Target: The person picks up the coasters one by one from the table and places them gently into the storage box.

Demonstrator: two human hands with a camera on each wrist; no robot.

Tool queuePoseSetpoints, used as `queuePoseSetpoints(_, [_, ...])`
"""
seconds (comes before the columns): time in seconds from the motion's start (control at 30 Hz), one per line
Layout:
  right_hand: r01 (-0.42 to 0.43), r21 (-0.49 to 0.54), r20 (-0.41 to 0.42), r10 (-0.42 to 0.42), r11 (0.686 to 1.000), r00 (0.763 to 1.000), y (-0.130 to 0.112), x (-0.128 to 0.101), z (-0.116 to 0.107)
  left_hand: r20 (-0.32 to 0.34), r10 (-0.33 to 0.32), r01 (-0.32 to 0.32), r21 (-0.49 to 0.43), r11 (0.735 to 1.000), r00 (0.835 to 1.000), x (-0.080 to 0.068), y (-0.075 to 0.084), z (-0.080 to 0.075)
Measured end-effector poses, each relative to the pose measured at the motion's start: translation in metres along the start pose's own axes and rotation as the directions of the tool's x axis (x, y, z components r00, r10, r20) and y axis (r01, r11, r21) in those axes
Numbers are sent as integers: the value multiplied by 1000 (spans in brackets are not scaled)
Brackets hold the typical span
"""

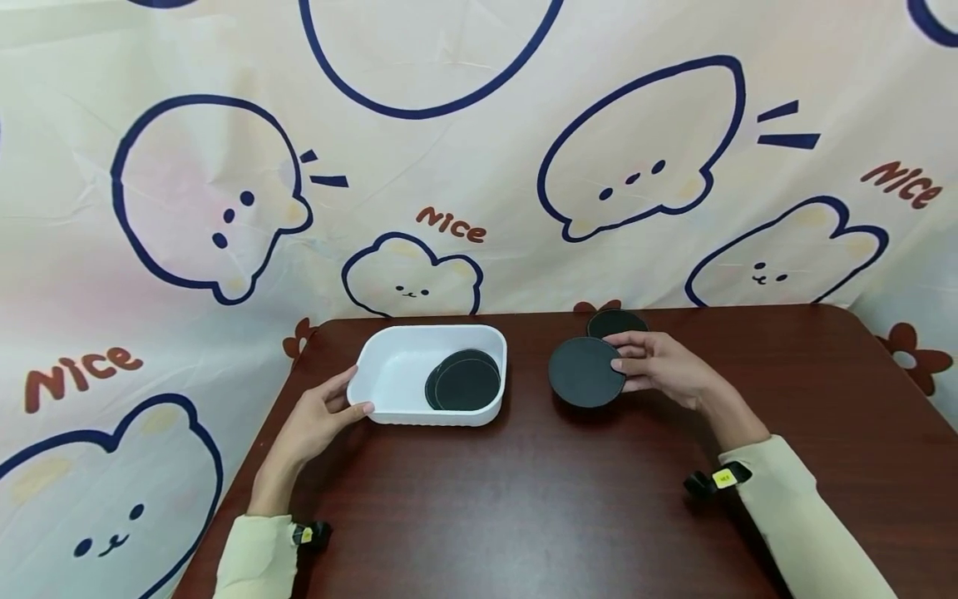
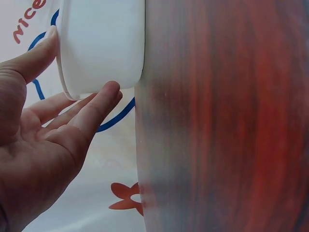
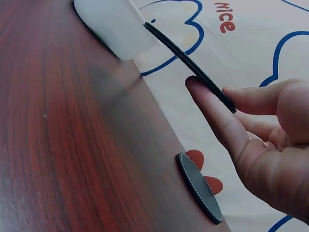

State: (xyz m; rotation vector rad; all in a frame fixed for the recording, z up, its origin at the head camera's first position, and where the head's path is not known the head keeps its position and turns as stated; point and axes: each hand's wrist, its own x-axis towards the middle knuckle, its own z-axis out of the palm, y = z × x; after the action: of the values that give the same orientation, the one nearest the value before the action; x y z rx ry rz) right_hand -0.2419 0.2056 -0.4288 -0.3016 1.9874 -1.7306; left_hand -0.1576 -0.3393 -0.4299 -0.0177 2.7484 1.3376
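Black and round, a flat coaster (image 1: pixel 585 372) is pinched at its edge by the right hand (image 1: pixel 659 366). The thumb is on one side and the fingers (image 3: pixel 212 113) are on the other. In the right wrist view the held coaster (image 3: pixel 190 65) is up off the desk (image 1: pixel 539 499) and tilted. Right behind it, another black coaster (image 1: pixel 615 322) lies flat on the dark red-brown wooden desk — the right wrist view shows it too (image 3: pixel 200 188), near the back edge.

To the left sits a white plastic tub (image 1: pixel 397 412) with round corners. Inside it, on the right side, lie more black coasters (image 1: pixel 466 381), stacked one on another. I cannot tell how many.

The left hand (image 1: pixel 318 420) is at the tub's left end. Its fingers are nearly straight, not curled tight — the thumb touches the near corner of the tub (image 2: pixel 104 43) and a fingertip (image 2: pixel 48 36) touches the far side, so the hand rests around that end.

Both arms have pale cream sleeves (image 1: pixel 801 516). Behind the desk hangs a cream cloth (image 1: pixel 479 166) with blue-lined bear faces and the word "Nice" in red.
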Motion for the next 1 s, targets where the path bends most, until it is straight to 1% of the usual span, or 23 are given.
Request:
queuePoseSetpoints(0.23, [7, 17, 1, -7, 1000, 1000, -2, 4, 11, -2, 3, -3, -3, 1000, 1000, -1, -1, -1])
queuePoseSetpoints(0.47, [6, 68, 10, -7, 998, 1000, 2, 8, 19, -3, 0, 0, 9, 1000, 1000, -1, 1, 0])
queuePoseSetpoints(0.73, [28, 87, -3, -27, 996, 1000, 7, 12, 25, 2, -7, 7, 15, 1000, 1000, 1, 2, 1])
queuePoseSetpoints(1.0, [37, 108, -17, -36, 993, 999, 5, 19, 37, 4, -2, 2, 15, 1000, 1000, 0, 1, 1])
